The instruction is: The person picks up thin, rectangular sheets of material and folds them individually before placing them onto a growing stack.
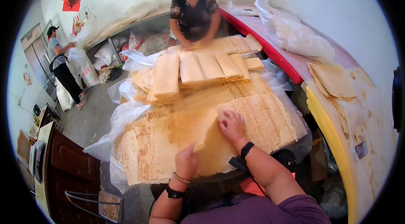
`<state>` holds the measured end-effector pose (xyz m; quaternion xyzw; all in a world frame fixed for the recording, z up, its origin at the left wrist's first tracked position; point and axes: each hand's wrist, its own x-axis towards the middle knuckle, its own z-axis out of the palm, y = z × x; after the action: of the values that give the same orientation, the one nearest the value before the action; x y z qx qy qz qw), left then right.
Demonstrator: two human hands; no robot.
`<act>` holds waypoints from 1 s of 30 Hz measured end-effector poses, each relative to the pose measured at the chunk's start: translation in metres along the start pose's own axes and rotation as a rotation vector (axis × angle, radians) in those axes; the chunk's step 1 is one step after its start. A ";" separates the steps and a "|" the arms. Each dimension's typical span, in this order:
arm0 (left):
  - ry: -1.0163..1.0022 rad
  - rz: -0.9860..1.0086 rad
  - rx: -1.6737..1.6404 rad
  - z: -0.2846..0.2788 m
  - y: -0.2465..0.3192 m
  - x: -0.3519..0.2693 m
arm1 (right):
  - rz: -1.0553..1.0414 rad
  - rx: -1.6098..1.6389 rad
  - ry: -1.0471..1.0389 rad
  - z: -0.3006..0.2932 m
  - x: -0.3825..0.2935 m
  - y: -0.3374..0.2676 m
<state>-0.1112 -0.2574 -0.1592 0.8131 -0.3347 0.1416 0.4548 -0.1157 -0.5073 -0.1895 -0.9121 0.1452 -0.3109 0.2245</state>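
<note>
A broad stack of thin tan flatbread sheets (152,148) lies before me, browned in streaks and rough at the rims. My left hand (186,161) is curled at the near side, pinching the raised edge of the top thin sheet (207,143) between thumb and fingers. Farther up, my right hand (233,126) grips that same edge with bent fingers. The lifted part stands slightly off the stack between both hands. Beyond it, folded sheet bundles (202,67) lie side by side in a row, with another folded bundle (164,76) at their left.
Across the table a co-worker (194,15) handles more sheets (231,45). Clear plastic film (126,110) hangs over the left table edge. At right, a side table with a yellow edge (329,141) holds folded sheets (333,80) and a phone (361,149). Another person (60,59) stands by bags.
</note>
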 end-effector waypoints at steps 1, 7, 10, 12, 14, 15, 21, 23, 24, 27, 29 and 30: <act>0.057 -0.025 -0.022 -0.001 -0.005 -0.003 | -0.013 0.001 -0.008 0.000 -0.001 -0.001; 0.271 -0.407 0.089 -0.074 -0.009 0.006 | -0.047 -0.033 0.003 -0.004 0.000 -0.014; 0.541 -0.451 -0.275 -0.112 0.009 0.022 | -0.106 -0.199 -0.084 0.005 0.003 0.002; 0.763 -0.491 -0.629 -0.139 0.010 0.032 | -0.069 -0.137 -0.045 0.010 0.001 0.016; 0.873 -0.398 -0.670 -0.181 0.006 0.028 | -0.145 -0.149 0.040 0.005 0.002 0.005; 0.891 -0.406 -0.647 -0.198 0.000 0.025 | -0.156 -0.129 0.022 0.004 0.001 0.001; 0.757 -0.276 -0.556 -0.255 0.000 0.036 | -0.138 -0.111 0.028 0.006 0.000 0.007; 0.772 -0.280 -0.528 -0.286 -0.024 0.043 | -0.165 -0.109 0.017 0.007 0.000 0.004; 0.790 -0.300 -0.493 -0.306 -0.035 0.043 | -0.171 -0.100 0.023 0.009 0.001 -0.001; 0.782 -0.242 -0.506 -0.335 -0.031 0.057 | -0.210 -0.147 0.040 0.009 0.002 0.000; 0.760 -0.205 -0.316 -0.336 -0.014 0.069 | -0.179 -0.146 0.021 0.010 0.000 0.001; 0.770 -0.196 -0.312 -0.326 -0.003 0.074 | -0.188 -0.140 0.027 0.010 0.003 -0.001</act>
<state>-0.0310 -0.0152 0.0566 0.6503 -0.0788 0.3385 0.6755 -0.1071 -0.5051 -0.1945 -0.9308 0.0833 -0.3320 0.1282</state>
